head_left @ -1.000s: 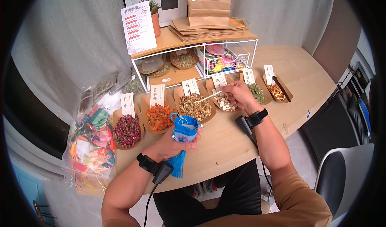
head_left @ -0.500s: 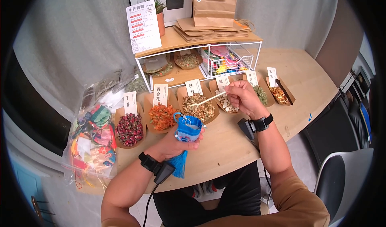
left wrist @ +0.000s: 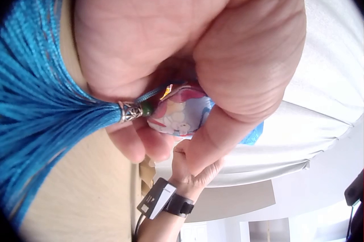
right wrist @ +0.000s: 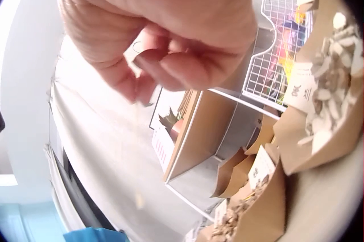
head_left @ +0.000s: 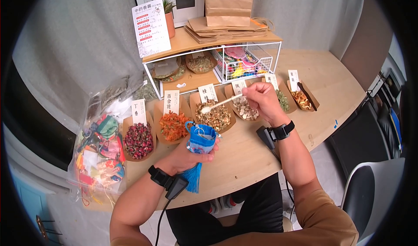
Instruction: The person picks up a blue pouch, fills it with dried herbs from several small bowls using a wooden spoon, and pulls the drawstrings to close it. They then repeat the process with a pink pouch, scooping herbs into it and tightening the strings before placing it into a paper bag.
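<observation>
My left hand [head_left: 185, 156] grips a small blue drawstring pouch [head_left: 201, 138] upright, its mouth open at the top. Below the fingers hangs its blue tassel [head_left: 192, 176]; in the left wrist view a metal cap and green bead join the tassel to the printed pouch [left wrist: 185, 114]. Between thumb and fingertips, my right hand [head_left: 264, 103] pinches the end of a thin pale spoon [head_left: 224, 102]. The spoon's bowl overlaps a paper tray of chopped brown herb pieces [head_left: 215, 118], behind the pouch. In the right wrist view, the curled fingers [right wrist: 190, 71] hide most of the handle.
Paper trays of dark red buds [head_left: 138, 141], orange petals [head_left: 174, 126], pale slices [head_left: 247, 111] and green leaves [head_left: 283, 101] flank the brown one, with name cards. A plastic bag of colourful pouches [head_left: 102, 154] lies left. Behind stands a white-framed shelf [head_left: 209, 45] with a wire basket [head_left: 248, 67].
The spoon's bowl has risen out of the brown herb pieces and shifted left toward the pouch, the right hand lifting with it. My left hand keeps its hold on the pouch, nearly still.
</observation>
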A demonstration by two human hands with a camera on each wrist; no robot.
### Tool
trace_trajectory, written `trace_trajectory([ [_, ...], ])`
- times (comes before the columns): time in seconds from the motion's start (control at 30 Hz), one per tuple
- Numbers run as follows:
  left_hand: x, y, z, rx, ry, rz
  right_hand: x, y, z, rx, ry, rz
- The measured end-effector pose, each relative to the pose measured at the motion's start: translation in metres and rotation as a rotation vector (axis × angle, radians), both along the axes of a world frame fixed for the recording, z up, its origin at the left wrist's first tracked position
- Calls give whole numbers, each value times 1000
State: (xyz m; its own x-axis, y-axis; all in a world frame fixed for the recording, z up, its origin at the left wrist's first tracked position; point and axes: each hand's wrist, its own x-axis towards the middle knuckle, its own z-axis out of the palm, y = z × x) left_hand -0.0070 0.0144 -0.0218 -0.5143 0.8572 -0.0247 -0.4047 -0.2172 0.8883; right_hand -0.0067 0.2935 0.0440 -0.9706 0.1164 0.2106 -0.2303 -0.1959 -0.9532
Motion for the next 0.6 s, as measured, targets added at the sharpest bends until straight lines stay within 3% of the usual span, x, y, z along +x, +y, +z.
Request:
trace_trajectory([
  [0.13,0,0,0,3,5,0,-15,16,-16,330,34,-322],
  [0.33,4,1,6,-6,-2,16,-17,17,-21,482,-122,-297],
  [0.47,0,0,2,28,-8,-25,-18,14,-21,528,-227,-127],
  [0.6,2,0,4,16,-8,-14,-17,8,-18,453,-295,-125],
])
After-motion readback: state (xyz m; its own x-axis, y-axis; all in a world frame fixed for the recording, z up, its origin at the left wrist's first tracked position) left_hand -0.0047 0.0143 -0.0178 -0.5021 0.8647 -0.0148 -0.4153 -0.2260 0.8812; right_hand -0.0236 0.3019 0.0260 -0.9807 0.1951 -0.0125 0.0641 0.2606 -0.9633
